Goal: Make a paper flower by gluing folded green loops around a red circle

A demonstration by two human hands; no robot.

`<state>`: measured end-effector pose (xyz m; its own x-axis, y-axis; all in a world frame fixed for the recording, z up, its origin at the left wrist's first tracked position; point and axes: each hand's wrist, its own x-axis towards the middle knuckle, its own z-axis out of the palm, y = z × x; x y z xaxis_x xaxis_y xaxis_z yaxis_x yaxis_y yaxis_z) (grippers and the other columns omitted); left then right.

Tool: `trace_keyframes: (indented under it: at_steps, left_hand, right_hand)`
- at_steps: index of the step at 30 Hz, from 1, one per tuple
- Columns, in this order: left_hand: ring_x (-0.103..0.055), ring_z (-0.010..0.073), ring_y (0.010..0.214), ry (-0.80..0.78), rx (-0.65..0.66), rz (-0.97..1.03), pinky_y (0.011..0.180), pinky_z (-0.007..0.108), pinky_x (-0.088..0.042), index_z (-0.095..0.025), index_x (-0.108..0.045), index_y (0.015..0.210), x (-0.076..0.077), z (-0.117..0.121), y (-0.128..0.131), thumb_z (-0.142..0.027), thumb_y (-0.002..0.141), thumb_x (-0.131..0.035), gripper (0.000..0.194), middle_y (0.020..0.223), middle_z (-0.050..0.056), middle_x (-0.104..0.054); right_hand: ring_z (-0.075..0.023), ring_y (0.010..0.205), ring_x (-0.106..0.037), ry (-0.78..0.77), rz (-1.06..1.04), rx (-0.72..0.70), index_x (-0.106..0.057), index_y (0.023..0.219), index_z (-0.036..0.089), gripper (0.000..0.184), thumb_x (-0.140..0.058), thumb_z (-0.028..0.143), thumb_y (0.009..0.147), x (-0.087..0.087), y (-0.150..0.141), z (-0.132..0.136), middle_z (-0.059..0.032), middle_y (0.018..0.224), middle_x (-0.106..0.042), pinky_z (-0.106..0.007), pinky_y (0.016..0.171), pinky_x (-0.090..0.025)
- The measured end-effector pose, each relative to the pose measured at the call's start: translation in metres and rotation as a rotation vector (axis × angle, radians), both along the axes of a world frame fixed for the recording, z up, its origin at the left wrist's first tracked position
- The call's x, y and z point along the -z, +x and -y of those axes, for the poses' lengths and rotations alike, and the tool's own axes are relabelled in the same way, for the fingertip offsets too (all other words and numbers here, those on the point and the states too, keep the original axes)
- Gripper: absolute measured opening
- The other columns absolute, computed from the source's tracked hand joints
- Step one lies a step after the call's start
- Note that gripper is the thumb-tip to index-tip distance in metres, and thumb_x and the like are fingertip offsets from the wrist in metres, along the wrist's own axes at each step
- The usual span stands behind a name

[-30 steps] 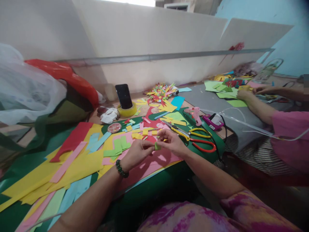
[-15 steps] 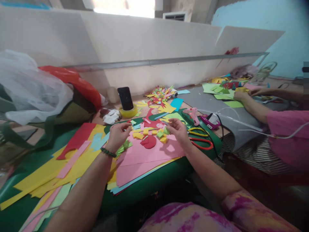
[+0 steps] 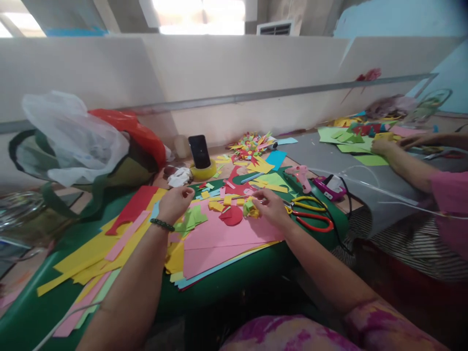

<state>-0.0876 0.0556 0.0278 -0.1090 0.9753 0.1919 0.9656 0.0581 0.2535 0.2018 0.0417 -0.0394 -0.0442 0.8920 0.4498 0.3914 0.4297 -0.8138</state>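
Observation:
My left hand (image 3: pixel 177 202), with a dark bead bracelet, hovers over the left part of the paper pile, finger and thumb pinched; whatever may be between them is too small to make out. My right hand (image 3: pixel 272 207) is closed on a bunch of folded yellow and green paper pieces (image 3: pixel 250 208) at its fingertips. Between my hands a red paper circle (image 3: pixel 234 216) lies on pink sheets (image 3: pixel 230 239). Small yellow paper pieces (image 3: pixel 216 206) lie just behind the circle. Green paper scraps (image 3: pixel 193 218) are beside my left hand.
Scissors with yellow handles (image 3: pixel 310 204) and red-orange handles (image 3: pixel 316 222) lie right of my hand, near a pink glue gun (image 3: pixel 300 178). A phone (image 3: pixel 199 152) leans above a yellow tape roll (image 3: pixel 204 170). Bags (image 3: pixel 84 146) stand left. A co-worker's hand (image 3: pixel 383 146) handles paper at right.
The folded yellow and green pieces, spread out before, are now bunched at my right fingertips. My left hand remains pinched. The view has shifted slightly left and upward.

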Motion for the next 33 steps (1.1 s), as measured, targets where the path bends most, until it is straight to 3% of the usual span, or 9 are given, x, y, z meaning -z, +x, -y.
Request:
trace_keyframes:
  at_steps: [5, 10, 14, 16, 21, 27, 33]
  left_hand:
    - [-0.064, 0.0244, 0.079, -0.126, 0.031, -0.072, 0.059, 0.028, -0.036, -0.022, -0.075, 0.089, -0.001, 0.001, -0.003, -0.042, 0.082, -0.052, 0.031, 0.084, 0.007, -0.073]
    - [-0.063, 0.0246, 0.082, -0.301, 0.091, -0.135, 0.062, 0.028, -0.038, -0.021, -0.068, 0.074, 0.003, 0.002, -0.002, -0.047, 0.080, -0.054, 0.030, 0.082, 0.007, -0.071]
    - [-0.063, 0.0272, 0.086, -0.314, 0.052, -0.141, 0.066, 0.029, -0.041, -0.018, -0.064, 0.089, 0.015, 0.000, -0.002, -0.058, 0.071, -0.063, 0.043, 0.096, 0.012, -0.070]
    - [-0.063, 0.0277, 0.086, -0.342, 0.066, -0.113, 0.065, 0.029, -0.041, -0.017, -0.063, 0.086, 0.020, -0.002, -0.002, -0.058, 0.065, -0.068, 0.046, 0.096, 0.014, -0.069]
    - [-0.063, 0.0209, 0.073, -0.379, 0.149, -0.026, 0.058, 0.026, -0.037, -0.019, -0.060, 0.070, 0.027, -0.005, -0.001, -0.045, 0.070, -0.065, 0.027, 0.076, 0.005, -0.068]
    - [-0.062, 0.0227, 0.077, -0.332, 0.117, -0.025, 0.055, 0.027, -0.034, -0.018, -0.060, 0.077, 0.027, -0.007, -0.002, -0.050, 0.063, -0.070, 0.037, 0.082, 0.008, -0.068]
    - [-0.060, 0.0180, 0.068, -0.346, 0.198, 0.042, 0.055, 0.026, -0.036, -0.019, -0.057, 0.064, 0.029, -0.006, 0.002, -0.035, 0.069, -0.065, 0.018, 0.069, 0.003, -0.066]
  right_hand:
    - [-0.0170, 0.074, -0.058, 0.022, -0.141, 0.065, -0.060, 0.086, 0.020, 0.019, -0.057, 0.037, 0.079, -0.005, 0.000, 0.004, -0.0046, 0.083, -0.065, -0.029, 0.064, -0.048]
    - [-0.0165, 0.071, -0.058, 0.028, -0.147, 0.058, -0.059, 0.086, 0.020, 0.019, -0.058, 0.038, 0.079, -0.008, 0.000, 0.008, -0.0046, 0.083, -0.065, -0.029, 0.063, -0.048]
    - [-0.0149, 0.065, -0.055, 0.015, -0.116, 0.030, -0.059, 0.085, 0.020, 0.019, -0.057, 0.038, 0.080, -0.007, 0.000, 0.009, -0.0038, 0.080, -0.064, -0.028, 0.059, -0.046]
    - [-0.0143, 0.063, -0.054, 0.003, -0.110, 0.016, -0.059, 0.085, 0.020, 0.019, -0.057, 0.038, 0.080, -0.006, 0.000, 0.009, -0.0032, 0.078, -0.064, -0.028, 0.058, -0.046]
    - [-0.0150, 0.062, -0.055, -0.037, -0.122, -0.024, -0.059, 0.087, 0.020, 0.020, -0.057, 0.038, 0.080, -0.005, -0.001, 0.010, -0.0020, 0.073, -0.061, -0.027, 0.055, -0.044]
    - [-0.0155, 0.063, -0.056, -0.020, -0.095, -0.057, -0.059, 0.088, 0.021, 0.019, -0.056, 0.038, 0.080, -0.007, -0.002, 0.010, -0.0014, 0.072, -0.061, -0.027, 0.055, -0.044]
    - [-0.0155, 0.062, -0.056, -0.023, -0.084, -0.088, -0.058, 0.088, 0.021, 0.018, -0.055, 0.037, 0.081, -0.008, -0.001, 0.011, -0.0014, 0.071, -0.061, -0.027, 0.054, -0.043]
